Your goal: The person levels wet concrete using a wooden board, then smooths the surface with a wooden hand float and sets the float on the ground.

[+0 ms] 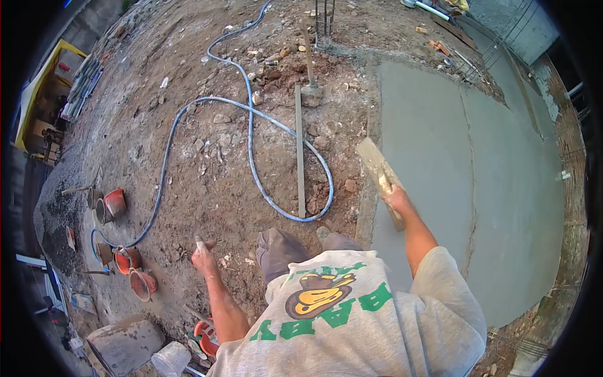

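My right hand (pixel 396 200) is closed around the grip of a long, pale float (pixel 375 158) smeared with cement. The float lies at a slant over the left border of a smooth grey slab of wet concrete (pixel 427 119). Over bare soil to the left, my left hand (pixel 204 259) is held low with its fingers curled. A small pale tip pokes up from it, and I cannot make out whether that is a thumb or a held thing. A long straight bar (pixel 300 157) lies on the dirt ahead of me, beyond both hands.
A blue hose (pixel 251 151) loops over the soil and passes under the bar. Several buckets, one of them an orange bucket (pixel 143 284), stand at left near a gravel heap (pixel 53 204). A long-handled tool (pixel 309 69) stands upright ahead. Rebar (pixel 325 22) rises at the back.
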{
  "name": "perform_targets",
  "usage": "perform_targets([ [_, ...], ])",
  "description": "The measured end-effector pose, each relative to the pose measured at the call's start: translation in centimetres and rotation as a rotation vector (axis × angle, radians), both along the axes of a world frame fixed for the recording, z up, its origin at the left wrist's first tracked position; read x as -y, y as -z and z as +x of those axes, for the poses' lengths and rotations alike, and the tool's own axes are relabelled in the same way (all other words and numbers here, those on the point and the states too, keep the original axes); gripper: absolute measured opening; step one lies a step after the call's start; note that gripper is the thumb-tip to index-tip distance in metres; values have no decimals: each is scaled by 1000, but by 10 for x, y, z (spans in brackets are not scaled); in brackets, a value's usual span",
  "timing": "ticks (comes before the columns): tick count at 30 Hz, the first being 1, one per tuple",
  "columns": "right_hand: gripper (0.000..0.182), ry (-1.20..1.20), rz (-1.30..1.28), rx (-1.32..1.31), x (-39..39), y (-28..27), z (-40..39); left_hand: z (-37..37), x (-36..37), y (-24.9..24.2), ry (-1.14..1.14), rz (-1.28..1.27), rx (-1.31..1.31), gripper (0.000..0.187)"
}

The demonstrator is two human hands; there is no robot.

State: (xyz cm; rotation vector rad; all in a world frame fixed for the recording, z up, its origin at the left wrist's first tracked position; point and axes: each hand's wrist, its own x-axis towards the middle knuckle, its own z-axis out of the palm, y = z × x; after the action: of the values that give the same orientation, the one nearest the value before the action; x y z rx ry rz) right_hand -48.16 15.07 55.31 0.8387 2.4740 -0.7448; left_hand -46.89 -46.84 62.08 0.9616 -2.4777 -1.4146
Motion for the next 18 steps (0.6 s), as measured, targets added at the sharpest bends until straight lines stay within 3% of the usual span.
perform_targets([
  [3, 70, 1, 62, -19, 33, -21, -61, -15, -6, 22, -12, -125, 189, 47],
  [4, 70, -5, 57, 1, 40, -20, -74, -8, 18, 69, 4, -88, 299, 44],
  [5, 69, -1, 41, 30, 51, -14, -77, 11, 42, 120, 113, -151, 186, 48],
  [6, 69, 21, 23, 43, 63, -8, -81, 16, 50, 129, 87, -64, 406, 63],
  [7, 62, 87, 43, 24, 77, 0, -75, 47, 113, 221, 164, -162, 490, 71],
  [10, 58, 167, 43, 208, 107, 42, -33, 35, 151, 193, 299, -71, 931, 59],
  [14, 48, 452, -31, 410, 171, 23, 38, -89, 226, 146, 276, 20, 1090, 45],
  [17, 44, 529, -73, 417, 210, 47, 94, -262, 250, 111, 242, 86, 780, 35],
  [18, 43, 580, -74, 431, 224, 55, 104, -311, 208, 67, 283, 44, 602, 31],
])
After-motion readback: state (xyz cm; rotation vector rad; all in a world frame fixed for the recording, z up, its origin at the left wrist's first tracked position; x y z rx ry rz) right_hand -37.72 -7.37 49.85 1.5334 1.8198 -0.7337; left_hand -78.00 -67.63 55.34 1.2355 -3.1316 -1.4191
